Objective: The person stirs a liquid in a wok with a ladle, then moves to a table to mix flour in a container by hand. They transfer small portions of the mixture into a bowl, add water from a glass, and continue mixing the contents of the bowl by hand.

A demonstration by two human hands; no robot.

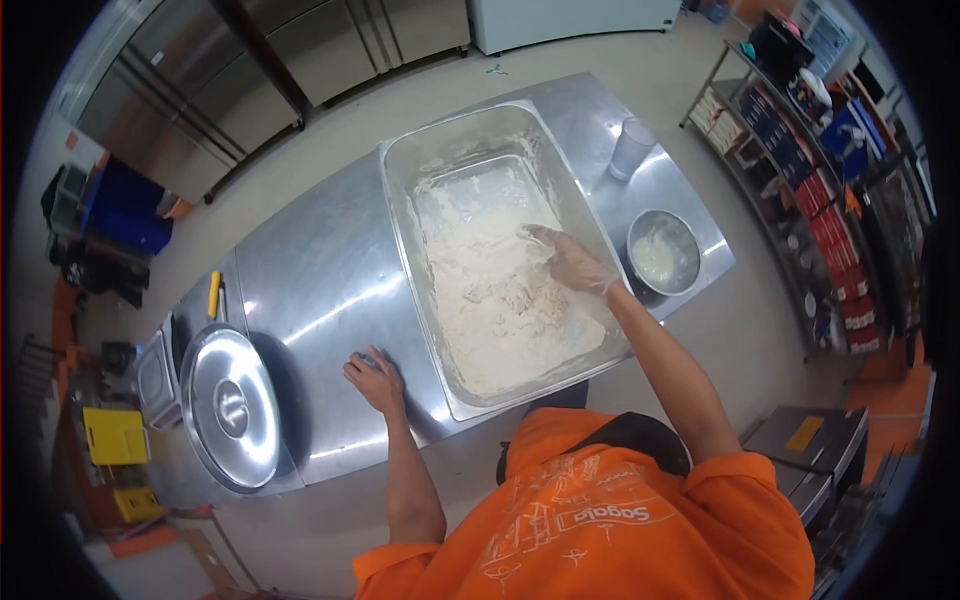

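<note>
Inside the tray [398,200], the right hand [570,262] lies spread on dough [490,310]; left hand [377,380] flat on table [310,270].

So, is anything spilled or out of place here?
Nothing stands out. The dough lies inside the tray, only smeared up its walls where the right hand works; bowl, cup and lidded pot stand level.

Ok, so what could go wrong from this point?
1. The tray sits close to the near edge of the table. The left hand rests on the table, not on the tray, so hard pushing by the right hand could slide it.
2. The left hand looks bare and the right gloved, so the left could dirty the dough if it joins in.
3. The bowl near the table's edge could be knocked by the right arm.
</note>
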